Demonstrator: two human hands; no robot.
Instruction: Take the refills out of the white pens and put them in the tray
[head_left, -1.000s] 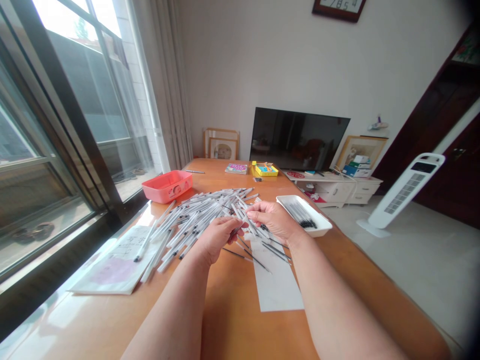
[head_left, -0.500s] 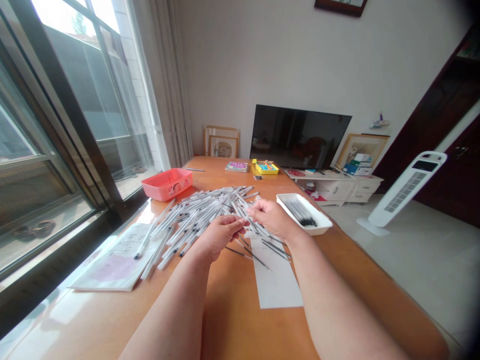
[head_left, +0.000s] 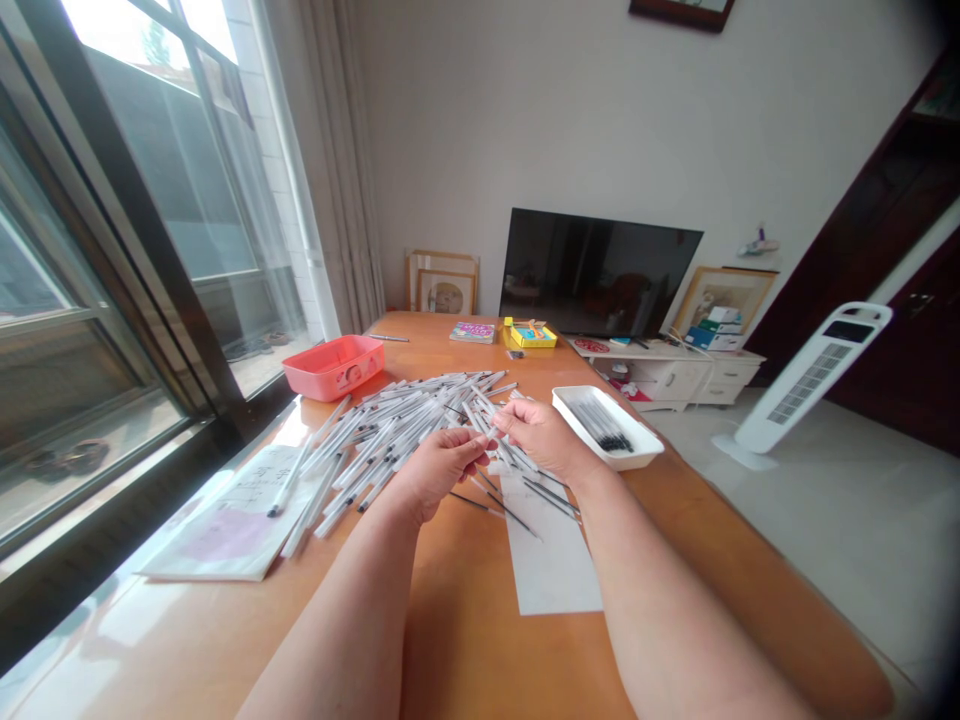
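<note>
My left hand [head_left: 448, 468] and my right hand [head_left: 541, 432] meet over the near edge of the pile, fingertips pinched close together. Whatever lies between the fingers is too small and hidden to name. Around and behind them spreads a heap of white pen barrels [head_left: 397, 430], several with black ends. Below the fingers, thin dark pen refills [head_left: 517, 515] lie loose, partly on a white sheet of paper [head_left: 559, 575]. To the right of my right hand stands a white tray [head_left: 643, 455] holding a bundle of clear, black-ended pens [head_left: 600, 420].
A red plastic basket [head_left: 330, 378] stands at the table's left back. On the left lies a booklet [head_left: 225, 535] with a pen on it. Further back are a small book [head_left: 472, 332] and a yellow box [head_left: 534, 338]. A tower fan [head_left: 814, 375] stands on the floor, right.
Hardly anything differs. Both hands stay pinched together in the same spot, with only a slight shift of the fingers and of the camera.
</note>
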